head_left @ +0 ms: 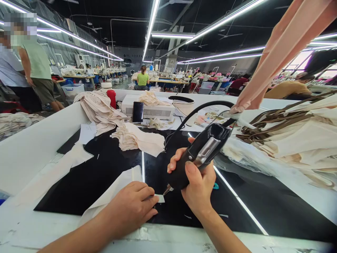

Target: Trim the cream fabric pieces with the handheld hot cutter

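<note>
My right hand (198,181) is wrapped round a black corded hand tool (181,170) with a silver panel on its side. Its pointed metal tip angles down to the left, at the end of a small pale strip (160,199). My left hand (134,203) is closed, with the strip's other end under its fingertips. A cream fabric piece (110,195) passes beneath that hand and lies over the black glossy mat (86,179). The tool hangs from a twisted pink fabric band (265,66), and a black cable (195,112) loops behind it.
Behind the mat lie a stack of cream fabric pieces (137,138), a white vented box (149,107) and a phone (138,111). Fabric heaps (292,133) with brown straps fill the right. A small teal item (216,186) lies beside my right wrist. People stand at the left.
</note>
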`<state>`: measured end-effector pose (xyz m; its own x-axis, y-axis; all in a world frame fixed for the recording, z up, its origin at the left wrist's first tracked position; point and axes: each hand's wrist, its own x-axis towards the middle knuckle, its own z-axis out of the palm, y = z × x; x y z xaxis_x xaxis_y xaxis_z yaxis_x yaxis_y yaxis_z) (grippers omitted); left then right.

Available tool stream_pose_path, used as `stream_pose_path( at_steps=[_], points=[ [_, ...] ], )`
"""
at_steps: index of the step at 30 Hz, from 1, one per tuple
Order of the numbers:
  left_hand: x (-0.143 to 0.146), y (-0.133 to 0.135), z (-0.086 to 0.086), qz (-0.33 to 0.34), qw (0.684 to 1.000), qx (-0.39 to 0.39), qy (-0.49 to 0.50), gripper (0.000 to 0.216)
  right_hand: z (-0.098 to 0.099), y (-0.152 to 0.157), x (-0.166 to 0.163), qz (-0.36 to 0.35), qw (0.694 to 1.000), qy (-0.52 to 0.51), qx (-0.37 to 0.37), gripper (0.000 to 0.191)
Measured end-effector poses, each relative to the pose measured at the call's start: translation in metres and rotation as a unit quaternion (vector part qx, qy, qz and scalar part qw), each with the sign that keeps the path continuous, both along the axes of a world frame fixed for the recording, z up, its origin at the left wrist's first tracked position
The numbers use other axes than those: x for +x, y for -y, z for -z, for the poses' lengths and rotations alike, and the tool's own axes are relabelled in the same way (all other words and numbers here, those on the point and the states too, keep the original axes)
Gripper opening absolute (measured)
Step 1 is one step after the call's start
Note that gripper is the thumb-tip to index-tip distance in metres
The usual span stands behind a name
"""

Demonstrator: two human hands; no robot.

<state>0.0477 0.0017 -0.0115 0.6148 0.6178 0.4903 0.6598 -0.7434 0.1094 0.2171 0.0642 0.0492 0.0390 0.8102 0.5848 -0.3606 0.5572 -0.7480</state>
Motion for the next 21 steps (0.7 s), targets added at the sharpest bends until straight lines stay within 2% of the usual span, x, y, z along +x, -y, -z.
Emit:
stream_pose_path(
  at_steps=[21],
  points=[
    [0.000,0.001,-0.003,0.002,1.000,0.007,-0.015,0.016,0.002,0.009,0.004,0.000,1.000,0.009,-0.011,0.029]
  ],
)
